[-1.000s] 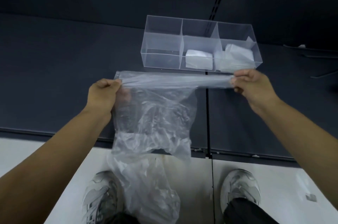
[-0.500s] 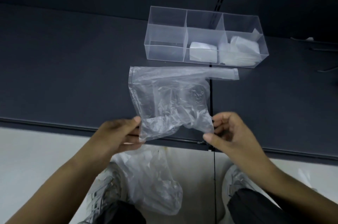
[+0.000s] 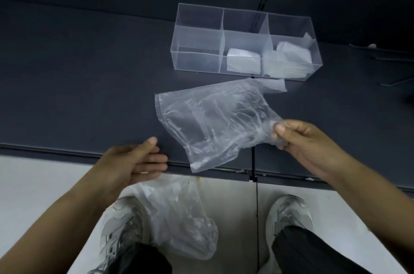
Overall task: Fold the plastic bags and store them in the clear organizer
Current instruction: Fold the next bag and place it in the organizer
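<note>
Here right hand pinches the plastic bag; left hand, fingers straight, at table edge.

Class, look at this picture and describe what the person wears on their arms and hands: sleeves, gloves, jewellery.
The left hand and right hand are bare, with no gloves, rings or watch in view. The left forearm and right forearm are bare to the frame's edge; no sleeve shows.
</note>
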`<state>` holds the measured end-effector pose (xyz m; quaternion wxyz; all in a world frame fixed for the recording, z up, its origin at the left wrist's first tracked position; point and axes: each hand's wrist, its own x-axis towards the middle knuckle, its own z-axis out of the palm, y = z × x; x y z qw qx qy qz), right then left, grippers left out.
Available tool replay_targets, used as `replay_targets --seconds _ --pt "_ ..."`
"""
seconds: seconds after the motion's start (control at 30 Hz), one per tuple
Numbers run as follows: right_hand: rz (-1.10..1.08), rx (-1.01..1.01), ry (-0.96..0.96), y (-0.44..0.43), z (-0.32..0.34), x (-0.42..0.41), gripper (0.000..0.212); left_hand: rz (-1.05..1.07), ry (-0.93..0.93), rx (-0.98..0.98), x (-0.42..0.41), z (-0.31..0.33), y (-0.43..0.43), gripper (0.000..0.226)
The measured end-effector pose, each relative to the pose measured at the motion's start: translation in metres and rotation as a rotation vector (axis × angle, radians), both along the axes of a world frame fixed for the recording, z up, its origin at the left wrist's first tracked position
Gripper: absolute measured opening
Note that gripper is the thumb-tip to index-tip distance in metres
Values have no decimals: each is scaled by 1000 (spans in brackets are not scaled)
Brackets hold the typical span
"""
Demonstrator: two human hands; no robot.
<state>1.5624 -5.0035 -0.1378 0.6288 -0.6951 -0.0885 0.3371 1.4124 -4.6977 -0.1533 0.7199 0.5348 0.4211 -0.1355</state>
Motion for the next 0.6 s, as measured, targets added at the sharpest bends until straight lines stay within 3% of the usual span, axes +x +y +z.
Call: replay_targets --seconds 0.17,0.27,0.4,0.5,0.6 --pt "28 13 -6 7 -7 -6 44 -390 51 -246 4 12 -37 89" --pt "47 -2 -40 6 -9 -6 32 -295 49 -275 6 13 -42 61" --pt "95 -47 -71 -8 -6 3 25 -54 40 -121 3 2 -29 23" --pt "105 -69 -80 -21 -6 13 25 58 16 -28 1 -4 -16 18" --pt "100 -102 -61 -33 -8 21 40 112 -29 55 0 -6 -4 17"
